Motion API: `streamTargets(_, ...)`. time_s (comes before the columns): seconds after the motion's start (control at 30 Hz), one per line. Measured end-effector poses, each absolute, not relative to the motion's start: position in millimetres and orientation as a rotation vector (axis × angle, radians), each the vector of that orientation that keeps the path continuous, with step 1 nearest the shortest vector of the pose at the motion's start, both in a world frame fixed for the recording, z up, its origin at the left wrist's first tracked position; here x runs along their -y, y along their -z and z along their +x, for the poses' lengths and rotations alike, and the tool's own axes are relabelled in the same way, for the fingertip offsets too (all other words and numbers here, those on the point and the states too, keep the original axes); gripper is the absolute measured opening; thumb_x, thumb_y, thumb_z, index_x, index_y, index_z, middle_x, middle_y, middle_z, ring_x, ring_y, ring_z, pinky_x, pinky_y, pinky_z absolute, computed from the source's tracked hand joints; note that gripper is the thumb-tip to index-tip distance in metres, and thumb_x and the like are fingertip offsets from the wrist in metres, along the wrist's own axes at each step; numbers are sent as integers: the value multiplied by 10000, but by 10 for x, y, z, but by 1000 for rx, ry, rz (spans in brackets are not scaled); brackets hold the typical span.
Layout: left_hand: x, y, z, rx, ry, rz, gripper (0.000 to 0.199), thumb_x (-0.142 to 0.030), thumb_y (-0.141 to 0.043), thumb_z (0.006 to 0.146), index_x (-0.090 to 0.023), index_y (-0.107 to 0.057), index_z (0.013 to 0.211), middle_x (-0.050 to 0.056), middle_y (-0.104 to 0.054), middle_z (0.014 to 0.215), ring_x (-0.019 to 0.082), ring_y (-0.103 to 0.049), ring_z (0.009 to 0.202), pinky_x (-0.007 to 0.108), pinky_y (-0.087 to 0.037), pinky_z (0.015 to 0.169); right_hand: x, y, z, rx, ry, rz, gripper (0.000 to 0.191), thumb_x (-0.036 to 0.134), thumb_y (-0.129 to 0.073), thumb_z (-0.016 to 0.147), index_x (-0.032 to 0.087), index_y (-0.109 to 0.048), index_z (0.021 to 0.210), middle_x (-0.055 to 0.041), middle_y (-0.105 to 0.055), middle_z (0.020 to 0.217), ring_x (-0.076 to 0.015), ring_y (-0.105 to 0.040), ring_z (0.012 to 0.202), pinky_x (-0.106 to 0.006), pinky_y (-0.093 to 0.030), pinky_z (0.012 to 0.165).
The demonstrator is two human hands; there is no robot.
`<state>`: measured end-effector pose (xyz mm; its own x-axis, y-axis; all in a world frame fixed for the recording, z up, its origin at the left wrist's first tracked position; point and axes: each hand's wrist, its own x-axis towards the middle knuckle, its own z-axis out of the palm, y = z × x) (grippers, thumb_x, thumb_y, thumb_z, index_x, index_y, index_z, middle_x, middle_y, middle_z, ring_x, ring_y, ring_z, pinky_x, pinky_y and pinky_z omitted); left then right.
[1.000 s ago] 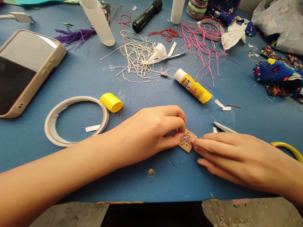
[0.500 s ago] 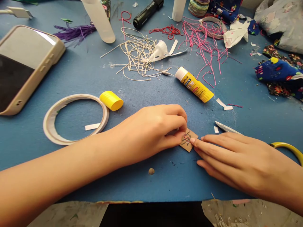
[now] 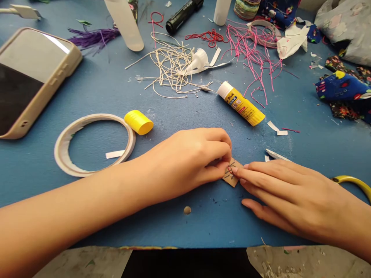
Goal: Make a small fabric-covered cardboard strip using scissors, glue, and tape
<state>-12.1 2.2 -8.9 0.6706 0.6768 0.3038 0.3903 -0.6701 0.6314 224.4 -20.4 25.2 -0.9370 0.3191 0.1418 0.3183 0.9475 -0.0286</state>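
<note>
A small brown cardboard piece (image 3: 231, 180) lies on the blue table between my hands. Dark marks and a short loop of red thread (image 3: 230, 168) show on its face. My left hand (image 3: 199, 156) is closed in a pinch at the card's upper left edge, and its curled fingers hide what is between them. Pressing the card from the other side is the index fingertip of my right hand (image 3: 286, 191), whose fingers lie stretched out with the thumb apart. Partly under the right hand are scissors with a yellow handle (image 3: 353, 183).
A tape roll (image 3: 59, 154) and a yellow cap (image 3: 139, 122) lie beside my left forearm, a phone (image 3: 43, 73) farther left. Beyond my hands are a glue stick (image 3: 242, 104), cream strings (image 3: 171, 65), pink strings (image 3: 246, 46) and a black marker (image 3: 184, 17). Fabric scraps (image 3: 342, 88) lie right.
My right index fingertip has slid slightly left over the card, covering more of the thread loop. The left hand keeps its pinch. The whole view has shifted slightly.
</note>
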Motion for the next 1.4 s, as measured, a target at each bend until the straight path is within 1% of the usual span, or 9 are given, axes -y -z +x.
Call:
streamTargets(0.13,-22,83,-126,-839,-701,2349,128,-161,-575,917,-157,-668,829,30,-702,964,96,-649,740,189,-492,684,185,-251,2234,2985,13,-492,190,204,-537,946,114,-703,961,-95,-733,1059,-224,-659,968,-382,-544,776)
streamTargets(0.23,-22,82,-124,-845,-696,2340,126,-161,-576,914,-161,-668,829,30,-701,963,102,-653,745,195,-492,683,166,-254,2228,2963,7,-507,176,192,-544,937,113,-687,1004,-89,-730,1054,-215,-653,941,-374,-553,755)
streamTargets(0.3,-21,84,-123,-848,-690,2337,126,-165,-576,914,-165,-669,829,27,-702,963,104,-655,748,199,-494,686,157,-252,2228,2969,-17,-503,182,200,-552,934,113,-683,1026,-88,-731,1073,-218,-649,971,-376,-559,769)
streamTargets(0.4,-19,85,-122,-846,-685,2340,125,-170,-575,915,-164,-673,837,27,-703,970,106,-654,753,203,-494,692,148,-242,2229,2992,-20,-480,180,223,-561,932,118,-699,980,-99,-725,1105,-225,-637,1036,-380,-555,809)
streamTargets(0.63,-20,88,-119,-832,-703,2375,99,-146,-592,899,-156,-678,850,30,-707,948,119,-659,783,202,-487,693,113,-208,2208,2993,-14,-453,238,245,-497,965,123,-700,942,-87,-729,1107,-228,-639,991,-371,-532,796)
streamTargets(0.87,-19,80,-109,-854,-653,2380,127,-179,-564,926,-175,-685,889,23,-713,969,130,-669,821,219,-498,704,114,-242,2211,3000,33,-453,234,259,-511,964,125,-697,915,-107,-715,1043,-218,-621,962,-363,-507,807)
streamTargets(1.03,-22,77,-82,-844,-623,2440,138,-198,-547,951,-174,-682,934,27,-724,982,157,-666,872,252,-505,740,109,-279,2251,2969,-212,-570,223,262,-511,968,134,-691,936,-82,-689,908,-197,-608,825,-354,-509,757)
streamTargets(1.23,-24,94,-58,-839,-608,2523,186,-224,-513,980,-176,-689,943,21,-728,980,166,-649,837,269,-489,698,62,-228,2263,2722,-710,-844,85,184,-594,912,205,-675,922,-24,-631,865,-114,-611,755,-232,-495,679)
streamTargets(1.4,-14,171,-66,-822,-695,2532,215,-231,-485,993,-208,-695,949,9,-722,974,139,-622,785,243,-449,651,41,-202,2216,2530,-730,-1028,15,184,-654,865,195,-648,857,3,-632,761,-99,-585,669,-213,-475,603)
